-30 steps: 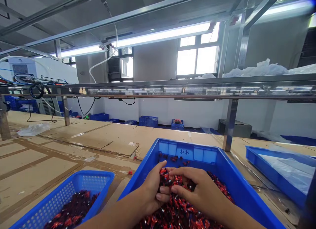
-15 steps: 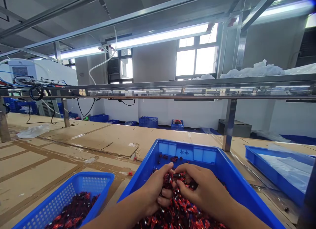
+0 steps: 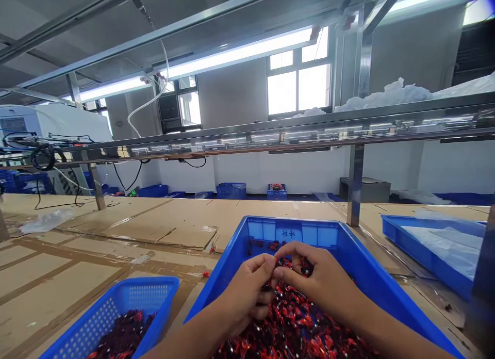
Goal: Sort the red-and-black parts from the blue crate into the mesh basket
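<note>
Cardboard-covered bench [image 3: 185,219]; blue bin [image 3: 320,234] of red-black parts [image 3: 294,312]. Above them, left hand [image 3: 251,286] pinched, contents unclear; right hand [image 3: 323,279] curled round dark piece [image 3: 307,266]. Likely step: handling parts singly; next move needs fine fingertip control.

Taped cardboard [image 3: 77,287] covers the table [image 3: 181,219] I view remotely, where a large blue bin [image 3: 317,235] and a perforated blue basket [image 3: 150,295] sit well back from the far edge, a red scrap [image 3: 205,274] just beside the bin. A blue tray [image 3: 391,229] lies farther right; clear plastic [image 3: 46,221] rests left, nearer that edge.
</note>
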The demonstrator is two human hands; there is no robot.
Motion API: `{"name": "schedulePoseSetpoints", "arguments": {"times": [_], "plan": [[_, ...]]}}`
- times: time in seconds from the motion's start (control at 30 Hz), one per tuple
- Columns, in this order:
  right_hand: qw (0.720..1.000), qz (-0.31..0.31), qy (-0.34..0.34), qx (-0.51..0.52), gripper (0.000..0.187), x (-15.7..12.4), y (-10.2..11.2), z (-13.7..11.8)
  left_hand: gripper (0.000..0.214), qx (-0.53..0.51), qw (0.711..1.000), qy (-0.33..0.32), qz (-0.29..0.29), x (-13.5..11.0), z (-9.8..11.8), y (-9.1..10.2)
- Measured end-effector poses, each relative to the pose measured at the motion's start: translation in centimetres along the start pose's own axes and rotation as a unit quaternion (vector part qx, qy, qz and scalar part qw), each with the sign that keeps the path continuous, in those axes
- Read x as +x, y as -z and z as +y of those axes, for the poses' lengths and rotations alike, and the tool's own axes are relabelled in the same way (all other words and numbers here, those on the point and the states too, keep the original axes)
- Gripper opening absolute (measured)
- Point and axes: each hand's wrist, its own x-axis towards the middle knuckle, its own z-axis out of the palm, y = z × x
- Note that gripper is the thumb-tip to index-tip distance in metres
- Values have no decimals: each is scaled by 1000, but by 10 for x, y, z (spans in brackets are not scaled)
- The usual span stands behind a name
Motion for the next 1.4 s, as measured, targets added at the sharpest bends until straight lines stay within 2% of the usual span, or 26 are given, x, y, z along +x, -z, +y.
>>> {"name": "schedulePoseSetpoints", "arguments": {"times": [0.1,0.27,0.37,0.43,0.47,0.53,0.57,0.6,0.63,0.67,0.7,0.8,0.87,0.97,1.07,1.13,1.23,1.33,1.4], "plan": [[998,22,48,-22,13,-4,-1,-2,42,-9,1000,11,21,1,0,0],[991,50,108,-53,16,-9,-5,-5,51,-45,992,90,77,6,-4,7],[996,52,74,-9,10,-8,-6,-5,52,-77,986,121,87,7,-5,10],[992,32,-8,119,13,-5,-6,-2,51,-95,984,128,75,7,-4,11],[974,11,-63,216,20,-2,-5,1,50,-99,984,129,71,7,-4,12],[898,-34,-161,408,27,3,-3,9,50,-101,983,134,71,6,-3,11],[859,-50,-192,472,28,5,-2,13,50,-98,983,137,75,7,-3,11],[836,-58,-211,503,29,7,-1,17,51,-94,983,140,80,7,-3,11],[834,-59,-220,503,29,8,-2,19,52,-89,982,142,84,7,-3,10],[850,-59,-219,475,29,8,-3,20,53,-83,982,143,90,7,-3,9],[879,-60,-207,426,30,7,-5,19,54,-75,982,143,96,7,-3,9],[967,-60,-94,230,24,0,-13,10,56,-50,983,132,113,6,-4,6],[990,-69,-8,121,17,-6,-20,3,60,-42,985,129,106,5,-5,4],[994,-90,64,25,28,-12,-27,-1,67,-32,988,125,80,3,-6,2],[990,-107,92,7,28,-14,-30,0,68,-20,991,105,83,2,-7,-1],[990,-108,92,15,21,-13,-30,0,68,-14,991,98,85,2,-7,-2],[995,-72,70,-12,12,-11,-25,-2,65,0,990,102,97,3,-5,-1],[995,-30,59,-69,15,-9,-18,-2,61,35,990,75,118,5,-4,-1],[994,-16,52,-93,15,-9,-15,-1,60,69,990,54,111,5,-3,-2]]}}
